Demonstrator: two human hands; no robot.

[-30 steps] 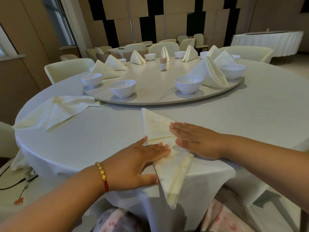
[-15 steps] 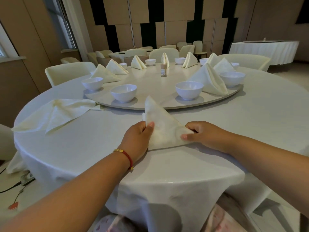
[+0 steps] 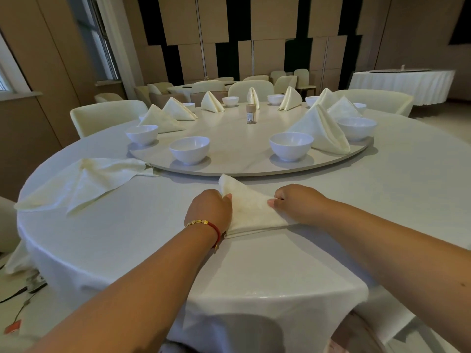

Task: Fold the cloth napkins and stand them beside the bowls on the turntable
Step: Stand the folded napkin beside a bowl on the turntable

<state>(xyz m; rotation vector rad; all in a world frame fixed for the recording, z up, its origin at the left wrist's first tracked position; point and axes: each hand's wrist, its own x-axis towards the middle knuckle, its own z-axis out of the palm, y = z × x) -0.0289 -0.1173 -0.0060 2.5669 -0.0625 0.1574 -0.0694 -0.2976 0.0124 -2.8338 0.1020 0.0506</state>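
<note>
napkin (image 3: 251, 212), folded into a triangle, sits on the counter (image 3: 382, 200) just short of the turntable (image 3: 229, 149); your left hand (image 3: 207, 212) and right hand (image 3: 295, 203) pinch its sides, fingertips hidden in the folds.

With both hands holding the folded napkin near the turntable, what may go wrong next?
1. The cream folded cloth napkin is pinched only at its sides by the left hand and right hand; it may unfold when lifted.
2. The white round bowls stand near the turntable edge; a hand might knock one.
</note>
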